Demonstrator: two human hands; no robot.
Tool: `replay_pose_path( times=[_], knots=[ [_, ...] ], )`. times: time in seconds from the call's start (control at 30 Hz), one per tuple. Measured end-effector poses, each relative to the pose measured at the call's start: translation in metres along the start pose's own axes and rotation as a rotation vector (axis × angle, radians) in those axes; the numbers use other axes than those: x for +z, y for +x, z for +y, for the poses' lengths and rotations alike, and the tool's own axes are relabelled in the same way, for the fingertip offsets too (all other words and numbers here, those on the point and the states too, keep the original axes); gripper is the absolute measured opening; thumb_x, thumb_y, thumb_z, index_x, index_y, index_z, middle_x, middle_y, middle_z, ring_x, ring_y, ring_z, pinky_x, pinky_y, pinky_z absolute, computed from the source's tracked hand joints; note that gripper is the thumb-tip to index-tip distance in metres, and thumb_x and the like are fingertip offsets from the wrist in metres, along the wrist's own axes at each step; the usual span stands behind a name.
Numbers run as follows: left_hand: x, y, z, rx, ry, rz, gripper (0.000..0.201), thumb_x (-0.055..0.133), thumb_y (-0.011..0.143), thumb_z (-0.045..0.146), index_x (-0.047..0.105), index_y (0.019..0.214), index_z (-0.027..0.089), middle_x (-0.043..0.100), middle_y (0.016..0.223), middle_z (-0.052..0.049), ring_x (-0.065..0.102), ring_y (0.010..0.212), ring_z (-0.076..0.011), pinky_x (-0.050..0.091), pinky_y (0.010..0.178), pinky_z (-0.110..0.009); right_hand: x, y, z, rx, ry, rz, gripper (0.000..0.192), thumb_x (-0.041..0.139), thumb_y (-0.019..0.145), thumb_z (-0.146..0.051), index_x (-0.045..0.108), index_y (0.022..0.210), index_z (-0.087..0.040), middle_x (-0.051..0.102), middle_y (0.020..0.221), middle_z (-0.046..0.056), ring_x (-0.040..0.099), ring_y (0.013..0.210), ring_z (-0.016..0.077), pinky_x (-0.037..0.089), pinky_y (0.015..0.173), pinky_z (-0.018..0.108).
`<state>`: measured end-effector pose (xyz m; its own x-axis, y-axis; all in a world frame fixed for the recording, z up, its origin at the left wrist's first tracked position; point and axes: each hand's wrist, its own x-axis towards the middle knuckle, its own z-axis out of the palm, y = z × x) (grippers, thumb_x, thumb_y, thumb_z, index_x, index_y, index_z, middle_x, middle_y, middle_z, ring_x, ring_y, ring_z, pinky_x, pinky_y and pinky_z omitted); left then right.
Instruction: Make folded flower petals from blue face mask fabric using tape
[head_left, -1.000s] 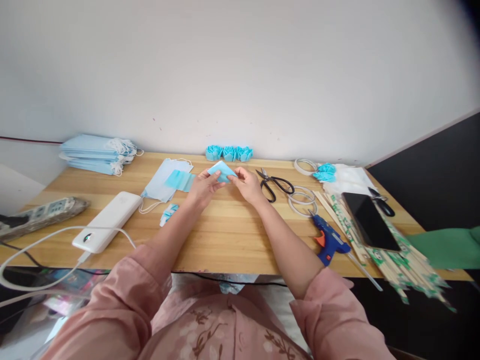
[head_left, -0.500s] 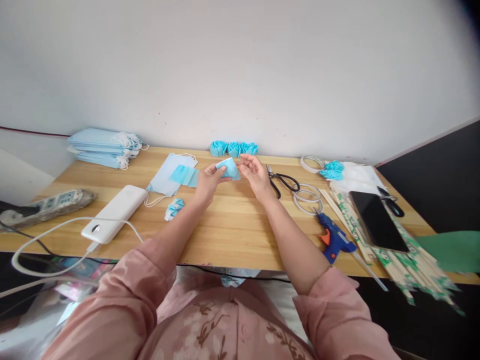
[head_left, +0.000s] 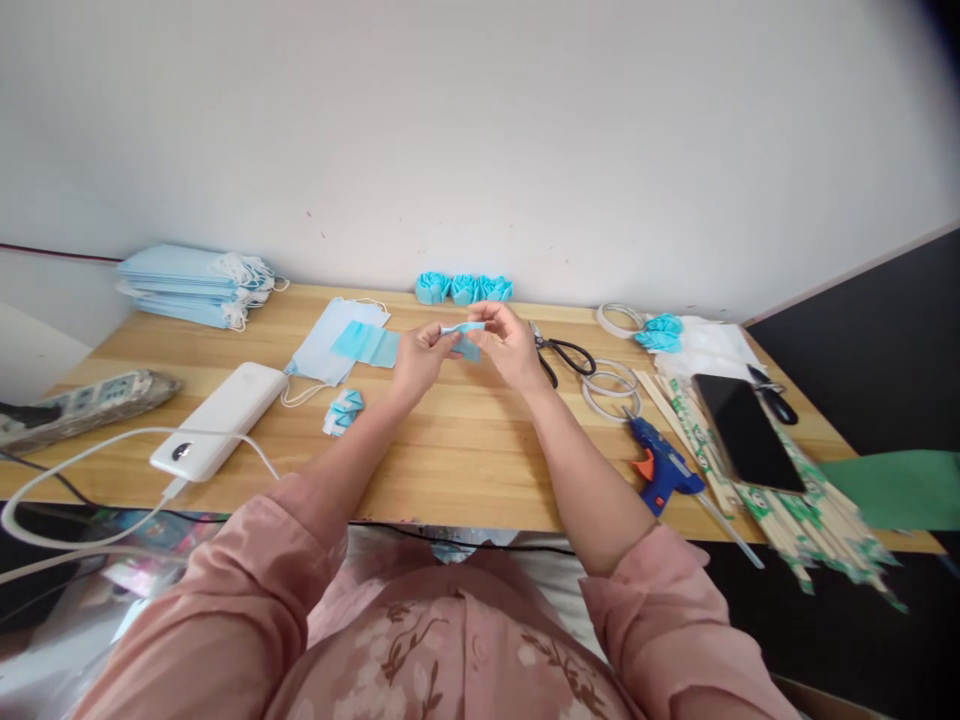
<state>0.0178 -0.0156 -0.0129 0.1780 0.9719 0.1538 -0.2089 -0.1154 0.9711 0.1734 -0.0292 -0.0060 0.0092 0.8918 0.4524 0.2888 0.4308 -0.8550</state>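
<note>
Blue fabric piece (head_left: 469, 347), only part-folded, is pinched by left hand (head_left: 420, 358) and right hand (head_left: 511, 347); three formed rosettes (head_left: 465, 290) stand at twelve o'clock.

Piece (head_left: 470, 349): light blue, thin, soft sheet, folded. Spans the gap between left hand (head_left: 420, 360) and right hand (head_left: 514, 347), just beyond the fingertips of both. Upper edge paler, drawn into a narrow, slightly uneven fold running left hand to right hand. Left end pinched under left thumb; right end between right thumb and fingers. A flatter blue flap shows below the fold, between the hands. Ends hidden by fingers.
</note>
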Motion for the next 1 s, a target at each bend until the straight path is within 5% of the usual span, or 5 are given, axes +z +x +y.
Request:
replay_pose_path(
  times=[0.17, 0.37, 0.57, 0.73, 1.0],
  knots=[
    [-0.004, 0.0, -0.008, 0.09, 0.243, -0.082, 0.011, 0.067, 0.077, 0.027, 0.071, 0.071, 0.018, 0.068, 0.067, 0.001, 0.063, 0.066, -0.0147, 0.051, 0.069, -0.025, -0.003, 0.0, -0.011, -0.257, -0.268, -0.071, 0.017, 0.065, 0.088, -0.037, 0.064, 0.079, -0.022, 0.065, 0.083, 0.002, 0.059, 0.089, 0.0192, 0.044, 0.088, 0.035],
    [-0.002, -0.001, -0.008, 0.034, 0.216, -0.12, 0.009, 0.071, 0.073, 0.026, 0.072, 0.069, 0.018, 0.069, 0.068, 0.001, 0.064, 0.066, -0.0155, 0.052, 0.068, -0.025, 0.0, -0.002, -0.015, -0.274, -0.367, -0.093, 0.02, 0.059, 0.092, -0.035, 0.06, 0.076, -0.022, 0.064, 0.081, 0.002, 0.057, 0.086, 0.0187, 0.043, 0.086, 0.033],
    [-0.006, 0.007, -0.006, -0.122, -0.162, 0.08, 0.027, 0.087, 0.057, 0.029, 0.07, 0.072, 0.014, 0.068, 0.07, 0.0, 0.063, 0.064, -0.0131, 0.059, 0.069, -0.03, -0.031, 0.011, -0.016, -0.039, -0.616, 0.197, 0.024, 0.047, 0.098, -0.036, 0.064, 0.094, -0.02, 0.071, 0.096, 0.008, 0.062, 0.092, 0.0201, 0.045, 0.087, 0.032],
    [-0.016, 0.012, 0.001, -0.184, -0.389, 0.111, 0.029, 0.088, 0.06, 0.025, 0.069, 0.079, 0.014, 0.07, 0.075, 0.0, 0.066, 0.071, -0.0119, 0.06, 0.074, -0.028, -0.06, -0.004, -0.008, 0.429, -1.123, 0.016, 0.016, 0.061, 0.09, -0.026, 0.07, 0.098, -0.015, 0.073, 0.083, 0.017, 0.067, 0.09, 0.0296, 0.047, 0.081, 0.039],
    [-0.016, 0.012, 0.013, -0.258, -0.562, 0.193, 0.018, 0.083, 0.068, 0.014, 0.067, 0.078, 0.013, 0.072, 0.073, -0.001, 0.067, 0.068, -0.0096, 0.059, 0.066, -0.021, -0.062, -0.033, -0.015, 0.438, -1.177, -0.06, 0.024, 0.062, 0.084, -0.013, 0.07, 0.107, -0.013, 0.073, 0.085, 0.02, 0.07, 0.083, 0.0335, 0.049, 0.076, 0.045]
  ],
)
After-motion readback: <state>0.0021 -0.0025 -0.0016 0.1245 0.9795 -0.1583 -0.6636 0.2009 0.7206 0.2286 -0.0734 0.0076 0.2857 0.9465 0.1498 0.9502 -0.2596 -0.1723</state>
